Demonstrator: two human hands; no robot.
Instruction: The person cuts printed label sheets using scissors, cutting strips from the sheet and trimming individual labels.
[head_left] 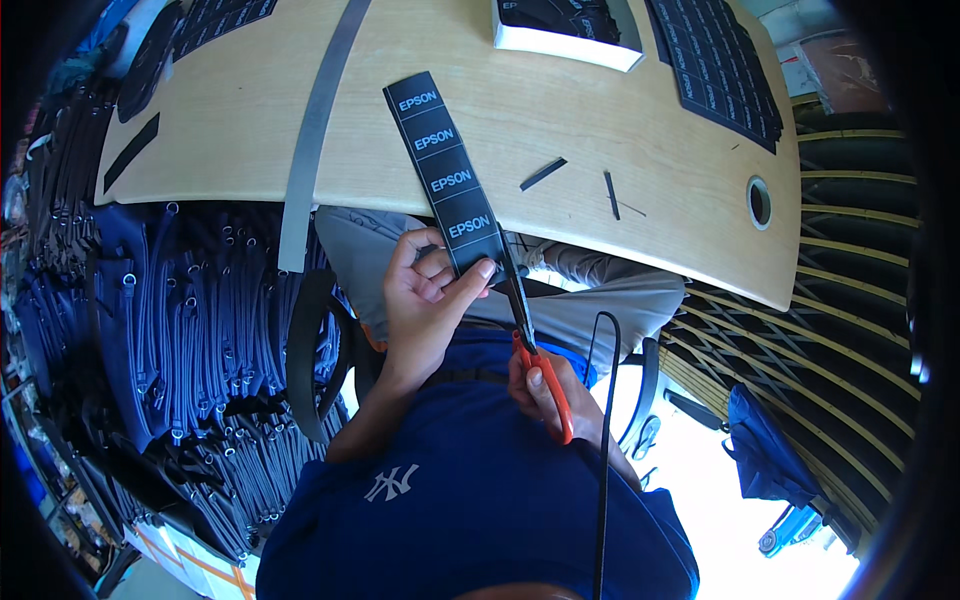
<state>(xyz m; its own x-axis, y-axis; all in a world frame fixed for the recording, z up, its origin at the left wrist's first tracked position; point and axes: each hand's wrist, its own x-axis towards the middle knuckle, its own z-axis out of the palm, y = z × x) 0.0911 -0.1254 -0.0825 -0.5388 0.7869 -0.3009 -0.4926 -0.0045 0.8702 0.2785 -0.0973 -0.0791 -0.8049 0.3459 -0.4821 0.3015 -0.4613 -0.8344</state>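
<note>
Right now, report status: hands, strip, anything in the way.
Left hand pinches the black label strip at its near end. Right hand grips orange-handled scissors, blades at the strip's edge. Nothing blocking the cut.

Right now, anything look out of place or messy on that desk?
Nothing damaged. Two thin black offcuts lie loose on the wooden desk, and a grey strip hangs over its near edge. The left hand holds a black label strip while the right hand works orange-handled scissors at its end.

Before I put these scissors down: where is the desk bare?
Bare wood lies between the label strip and the round cable hole, apart from two thin offcuts. Crowded at the far edge: white box, black label sheet.
</note>
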